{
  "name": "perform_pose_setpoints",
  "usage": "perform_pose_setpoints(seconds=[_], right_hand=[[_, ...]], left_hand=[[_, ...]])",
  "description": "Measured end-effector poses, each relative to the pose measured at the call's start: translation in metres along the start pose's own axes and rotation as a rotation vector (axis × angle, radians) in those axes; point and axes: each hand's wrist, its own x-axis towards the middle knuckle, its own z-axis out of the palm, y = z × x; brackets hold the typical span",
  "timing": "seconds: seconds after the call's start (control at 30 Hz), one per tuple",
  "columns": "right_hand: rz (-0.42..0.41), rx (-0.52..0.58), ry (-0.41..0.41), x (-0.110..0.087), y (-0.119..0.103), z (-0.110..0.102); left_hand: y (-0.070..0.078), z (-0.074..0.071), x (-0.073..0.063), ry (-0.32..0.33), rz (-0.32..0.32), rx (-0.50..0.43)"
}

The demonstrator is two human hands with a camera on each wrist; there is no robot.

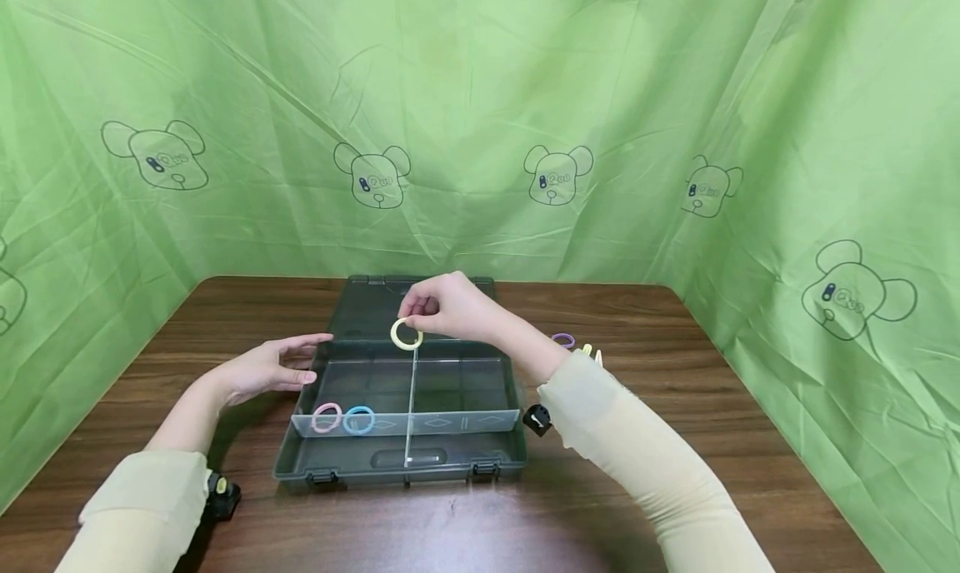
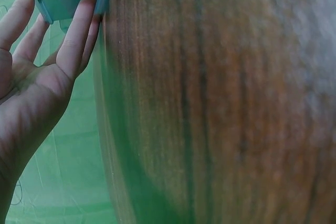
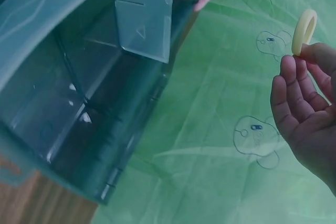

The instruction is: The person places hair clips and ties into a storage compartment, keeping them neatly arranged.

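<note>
In the head view, my right hand [image 1: 450, 305] pinches a pale yellow ring [image 1: 393, 338] between thumb and fingers, holding it above the back part of a dark translucent divided box [image 1: 375, 475]. The same ring [image 3: 299, 34] shows at the thumb tip in the right wrist view. My left hand [image 1: 258, 370] touches the box's left side with fingers extended, and the left wrist view shows its fingertips at the wall. A pink ring [image 1: 314, 418] and a blue ring [image 1: 347, 421] are at the clear cross divider [image 1: 465, 423], on the left.
The lid [image 1: 367, 306] lies folded back behind the box. On the wooden table [image 1: 645, 440], right of the box, are a purple ring [image 1: 564, 346] and small pale yellow pieces [image 1: 587, 351], partly hidden by my right sleeve. Green cloth [image 1: 465, 82] hangs around the back and sides.
</note>
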Motion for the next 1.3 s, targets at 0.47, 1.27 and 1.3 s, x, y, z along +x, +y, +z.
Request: perform_pose_setpoints(seconds=[0.47, 1.27, 1.3], right_hand=[[-0.061, 0.014, -0.074, 0.019, 0.01, 0.048], [-0.085, -0.102, -0.468, 0.033, 0.031, 0.092], [-0.089, -0.113, -0.478, 0.033, 0.032, 0.094]], left_hand=[[0.002, 0.001, 0.001, -0.007, -0.016, -0.02], [0.004, 0.001, 0.0, 0.002, -0.038, -0.008], [0.004, 0.001, 0.0, 0.002, -0.037, -0.007]])
